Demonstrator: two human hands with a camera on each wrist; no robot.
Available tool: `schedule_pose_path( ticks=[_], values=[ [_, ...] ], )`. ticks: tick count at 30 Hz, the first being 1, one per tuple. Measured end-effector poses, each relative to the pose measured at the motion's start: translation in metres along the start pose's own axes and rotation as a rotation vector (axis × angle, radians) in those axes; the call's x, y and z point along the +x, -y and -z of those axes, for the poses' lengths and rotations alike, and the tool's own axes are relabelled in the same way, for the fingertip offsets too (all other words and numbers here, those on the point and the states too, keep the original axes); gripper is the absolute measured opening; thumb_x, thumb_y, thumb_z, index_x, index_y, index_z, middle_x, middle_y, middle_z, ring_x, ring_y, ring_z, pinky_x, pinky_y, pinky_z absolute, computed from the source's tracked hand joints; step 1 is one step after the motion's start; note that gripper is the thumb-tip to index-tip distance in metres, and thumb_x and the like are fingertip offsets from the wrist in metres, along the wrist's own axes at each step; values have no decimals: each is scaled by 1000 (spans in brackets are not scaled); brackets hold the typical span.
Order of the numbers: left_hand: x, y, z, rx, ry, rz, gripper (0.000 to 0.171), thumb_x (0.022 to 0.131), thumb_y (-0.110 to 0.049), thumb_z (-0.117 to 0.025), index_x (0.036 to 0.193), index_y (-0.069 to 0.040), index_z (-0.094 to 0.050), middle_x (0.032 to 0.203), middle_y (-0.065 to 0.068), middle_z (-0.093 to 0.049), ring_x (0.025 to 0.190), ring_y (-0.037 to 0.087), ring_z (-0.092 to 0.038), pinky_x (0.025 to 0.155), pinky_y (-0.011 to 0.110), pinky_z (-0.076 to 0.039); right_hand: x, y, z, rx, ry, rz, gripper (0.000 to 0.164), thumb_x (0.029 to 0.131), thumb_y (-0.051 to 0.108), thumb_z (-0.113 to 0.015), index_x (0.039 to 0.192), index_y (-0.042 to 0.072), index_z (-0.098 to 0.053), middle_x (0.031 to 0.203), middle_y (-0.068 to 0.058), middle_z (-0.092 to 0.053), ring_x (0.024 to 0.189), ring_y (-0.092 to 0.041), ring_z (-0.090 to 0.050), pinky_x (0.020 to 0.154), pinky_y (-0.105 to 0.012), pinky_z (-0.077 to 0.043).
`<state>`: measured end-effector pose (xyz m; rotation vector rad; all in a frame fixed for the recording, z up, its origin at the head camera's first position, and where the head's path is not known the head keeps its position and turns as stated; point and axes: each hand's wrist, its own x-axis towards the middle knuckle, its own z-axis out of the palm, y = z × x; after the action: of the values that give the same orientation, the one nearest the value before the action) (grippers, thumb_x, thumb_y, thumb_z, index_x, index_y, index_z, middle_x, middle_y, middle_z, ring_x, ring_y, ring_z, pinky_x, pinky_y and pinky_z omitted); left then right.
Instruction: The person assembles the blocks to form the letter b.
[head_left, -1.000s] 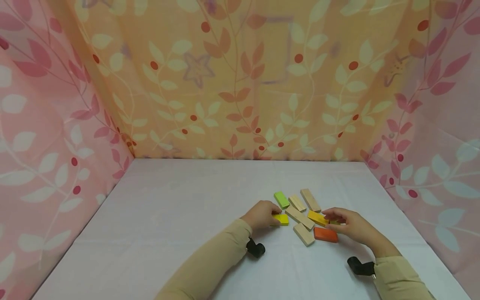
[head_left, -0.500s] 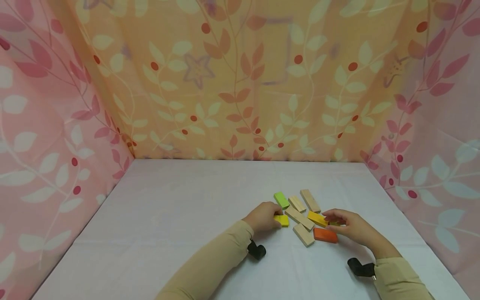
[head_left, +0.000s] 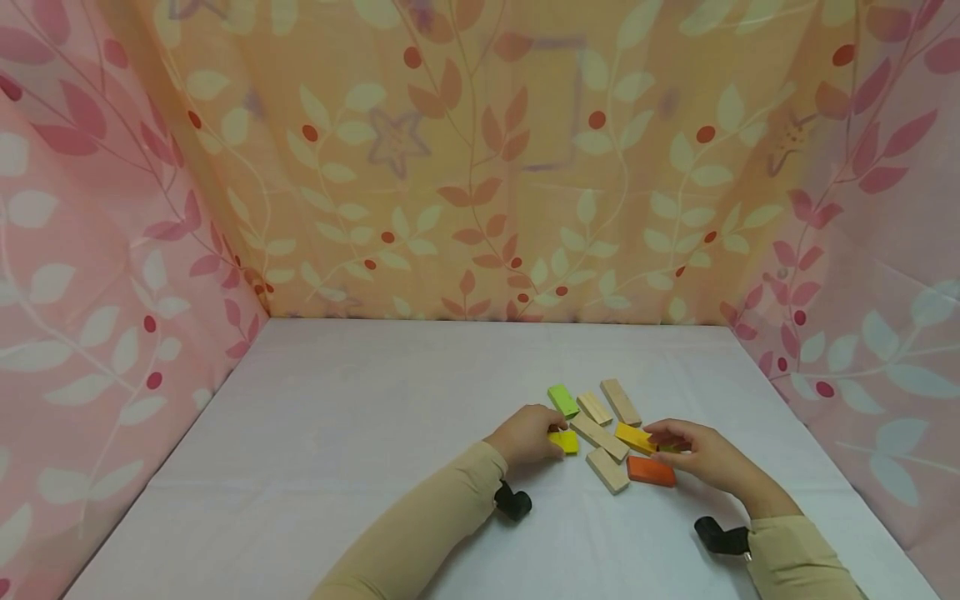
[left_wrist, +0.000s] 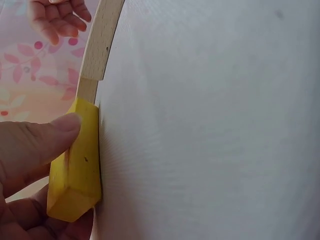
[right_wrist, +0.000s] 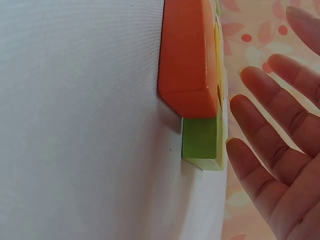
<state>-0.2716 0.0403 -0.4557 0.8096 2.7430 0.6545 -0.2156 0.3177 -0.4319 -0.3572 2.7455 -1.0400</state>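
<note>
My left hand (head_left: pixel 528 435) pinches a yellow wooden block (left_wrist: pixel 77 160), thumb on its upper face and fingers behind it. The block lies on the white table at the left side of a group of blocks, its far end close to a plain wooden block (left_wrist: pixel 102 45). Over the group's right side is my right hand (head_left: pixel 705 454), fingers extended and apart, holding nothing. Below its fingers are an orange-yellow block (head_left: pixel 634 437) and a green block (right_wrist: pixel 200 138), largely covered by the hand in the head view. An orange-red block (right_wrist: pixel 187 60) lies just in front of them.
A light green block (head_left: pixel 562 401) sits at the group's back left. More plain wooden blocks, among them a long one (head_left: pixel 599 436), lie flat between the hands and behind. Patterned cloth (head_left: pixel 480 167) walls the white table (head_left: pixel 337 417) at the back and both sides.
My left hand has shifted slightly right with the yellow block, which has turned a little. My right hand and the other blocks stay almost where they were.
</note>
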Motion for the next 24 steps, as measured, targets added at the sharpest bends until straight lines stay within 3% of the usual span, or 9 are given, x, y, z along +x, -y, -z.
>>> schedule_pose_path(
  ticks=[12,19,24],
  values=[
    [-2,-4,9,-60,16,54,13,79,-22,-71,92,-20,-69,79,-13,-59,73,4,-51,69,19,-43,0,1,0,-1,7,-1,42,81,29,-69,116,9,-58,104,-3,-62,97,-21,-55,86,-42,-46],
    [-4,2,11,-108,11,62,17,79,-20,-71,96,-18,-69,82,-11,-59,75,4,-51,70,21,-44,-1,1,0,-3,5,-13,42,80,29,-69,116,10,-58,105,-4,-62,98,-22,-56,87,-44,-45],
    [-8,6,15,-155,4,37,12,79,-19,-71,91,-17,-69,79,-11,-58,74,6,-51,69,20,-43,0,1,-1,-18,1,-27,42,80,30,-69,116,10,-59,105,-3,-62,98,-22,-55,87,-44,-45]
  ],
)
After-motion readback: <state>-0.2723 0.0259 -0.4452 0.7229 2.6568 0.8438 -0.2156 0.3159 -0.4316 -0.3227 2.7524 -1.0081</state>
